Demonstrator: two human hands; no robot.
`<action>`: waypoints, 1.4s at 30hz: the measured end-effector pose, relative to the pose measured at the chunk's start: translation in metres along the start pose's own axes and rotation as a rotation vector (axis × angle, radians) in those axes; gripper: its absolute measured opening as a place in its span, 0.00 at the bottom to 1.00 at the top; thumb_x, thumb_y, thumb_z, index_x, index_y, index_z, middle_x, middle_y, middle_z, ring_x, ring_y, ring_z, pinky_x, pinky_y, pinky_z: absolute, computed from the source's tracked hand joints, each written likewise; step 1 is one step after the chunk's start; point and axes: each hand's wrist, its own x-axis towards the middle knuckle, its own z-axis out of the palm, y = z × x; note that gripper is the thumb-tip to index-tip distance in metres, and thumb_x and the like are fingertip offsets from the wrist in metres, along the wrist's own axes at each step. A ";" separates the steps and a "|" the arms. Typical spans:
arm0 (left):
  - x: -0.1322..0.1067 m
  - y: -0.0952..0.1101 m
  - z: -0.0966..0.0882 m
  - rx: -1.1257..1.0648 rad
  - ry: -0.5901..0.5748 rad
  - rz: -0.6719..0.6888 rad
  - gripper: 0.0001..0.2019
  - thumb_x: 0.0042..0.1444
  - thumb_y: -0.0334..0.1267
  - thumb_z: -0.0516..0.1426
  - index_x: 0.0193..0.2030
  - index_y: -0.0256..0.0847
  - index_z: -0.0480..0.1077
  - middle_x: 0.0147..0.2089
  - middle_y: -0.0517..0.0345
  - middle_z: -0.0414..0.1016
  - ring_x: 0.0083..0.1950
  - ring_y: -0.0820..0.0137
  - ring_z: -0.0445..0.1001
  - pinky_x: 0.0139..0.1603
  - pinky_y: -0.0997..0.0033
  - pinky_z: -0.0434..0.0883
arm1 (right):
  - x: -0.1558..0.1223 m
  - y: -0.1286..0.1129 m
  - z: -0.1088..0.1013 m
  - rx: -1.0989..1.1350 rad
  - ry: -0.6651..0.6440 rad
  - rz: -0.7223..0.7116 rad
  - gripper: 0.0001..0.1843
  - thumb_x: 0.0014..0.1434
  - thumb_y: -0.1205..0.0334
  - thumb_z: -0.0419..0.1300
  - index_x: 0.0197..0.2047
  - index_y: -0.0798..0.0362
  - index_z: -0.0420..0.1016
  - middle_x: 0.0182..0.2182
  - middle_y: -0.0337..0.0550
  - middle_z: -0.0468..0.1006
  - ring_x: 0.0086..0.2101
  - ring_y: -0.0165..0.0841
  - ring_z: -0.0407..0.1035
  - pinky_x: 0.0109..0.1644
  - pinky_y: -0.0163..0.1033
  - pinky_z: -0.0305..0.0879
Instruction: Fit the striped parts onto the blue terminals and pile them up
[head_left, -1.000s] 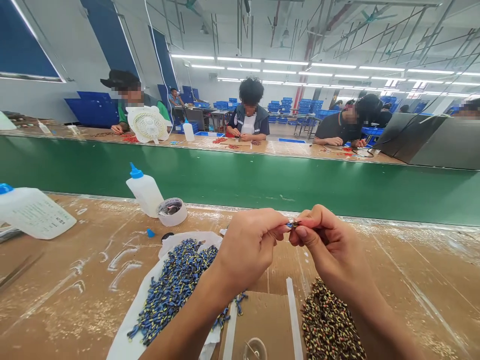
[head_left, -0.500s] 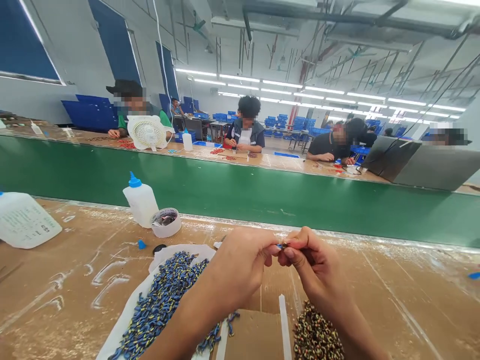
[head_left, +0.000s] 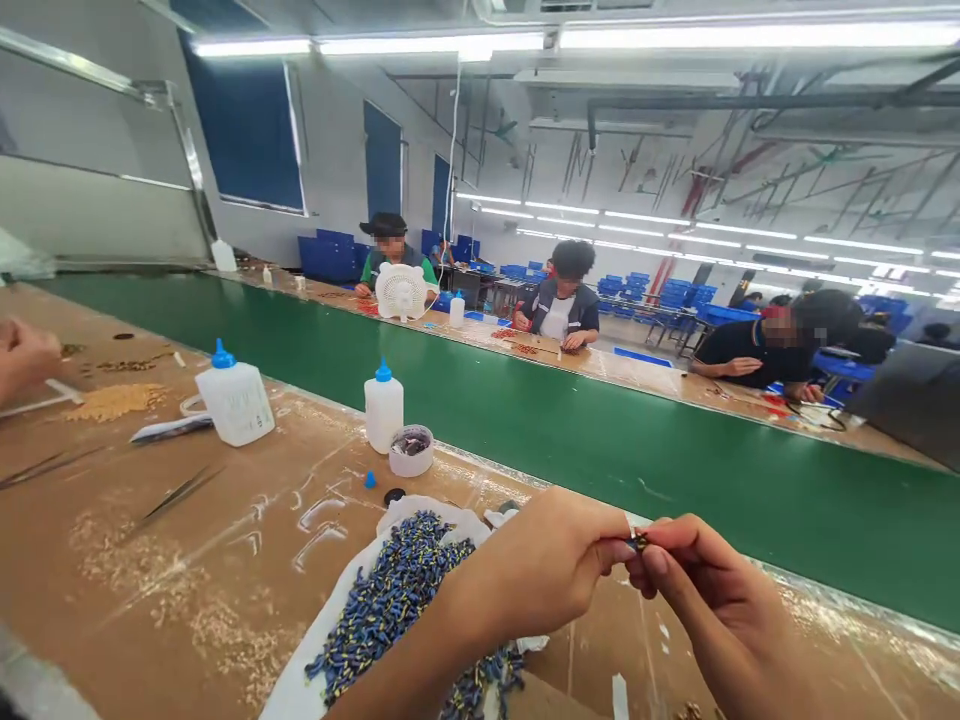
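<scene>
Conveyor belt (head_left: 570, 440), green, ran beyond the brown workbench (head_left: 150, 560). On the bench a heap of blue pieces (head_left: 390, 600) lay on a white sheet, just beneath the left hand (head_left: 547, 575). Left hand and right hand (head_left: 720, 610) met fingertip to fingertip, each pinching the small dark piece (head_left: 638, 541) between thumb and forefinger.
</scene>
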 end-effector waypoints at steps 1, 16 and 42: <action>0.001 0.001 -0.001 0.002 -0.011 0.003 0.13 0.60 0.23 0.50 0.35 0.38 0.74 0.35 0.59 0.78 0.36 0.71 0.74 0.37 0.75 0.65 | 0.000 -0.001 -0.001 -0.007 -0.012 0.002 0.09 0.58 0.53 0.64 0.36 0.49 0.76 0.28 0.42 0.75 0.29 0.35 0.71 0.33 0.36 0.73; 0.013 -0.005 0.002 0.064 -0.014 -0.176 0.13 0.66 0.38 0.49 0.41 0.41 0.74 0.32 0.58 0.75 0.34 0.70 0.70 0.37 0.73 0.65 | 0.014 -0.009 0.004 0.191 -0.097 0.003 0.09 0.63 0.56 0.59 0.38 0.52 0.73 0.31 0.41 0.77 0.34 0.32 0.73 0.37 0.36 0.69; 0.023 -0.019 0.017 0.107 -0.050 -0.142 0.18 0.66 0.40 0.47 0.26 0.40 0.66 0.24 0.61 0.68 0.27 0.72 0.65 0.27 0.75 0.56 | 0.018 -0.008 -0.008 -0.039 -0.059 -0.118 0.08 0.66 0.61 0.55 0.33 0.51 0.66 0.30 0.38 0.71 0.31 0.31 0.65 0.36 0.36 0.61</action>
